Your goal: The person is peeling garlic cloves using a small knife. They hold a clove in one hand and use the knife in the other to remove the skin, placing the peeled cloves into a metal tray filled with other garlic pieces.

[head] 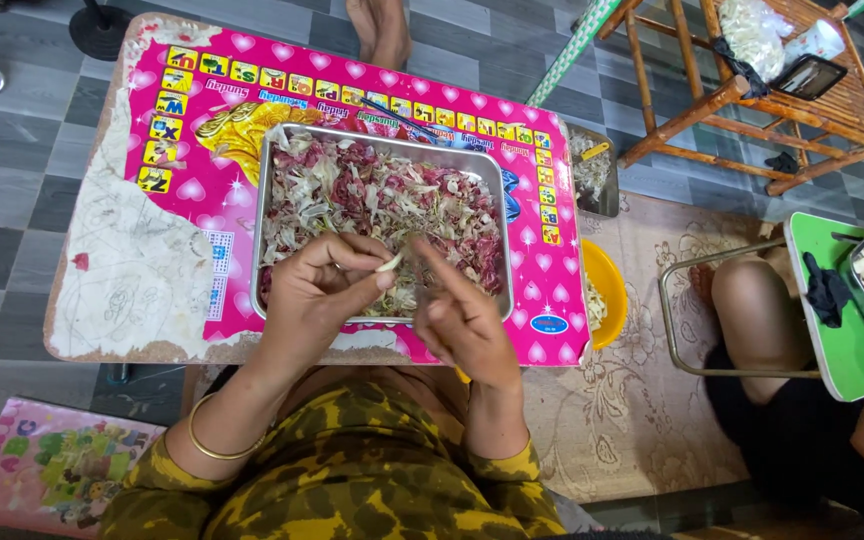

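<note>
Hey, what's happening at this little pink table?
A person sits at a low pink table with a metal tray heaped with papery purple and white peelings. The left hand pinches a small pale clove over the tray, and the right hand reaches in to meet it. A yellow bowl sits beside the table, and another person's knee shows nearby.

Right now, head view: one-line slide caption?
Left hand and right hand pinch a pale clove over a metal tray of papery skins on a pink table.
</note>
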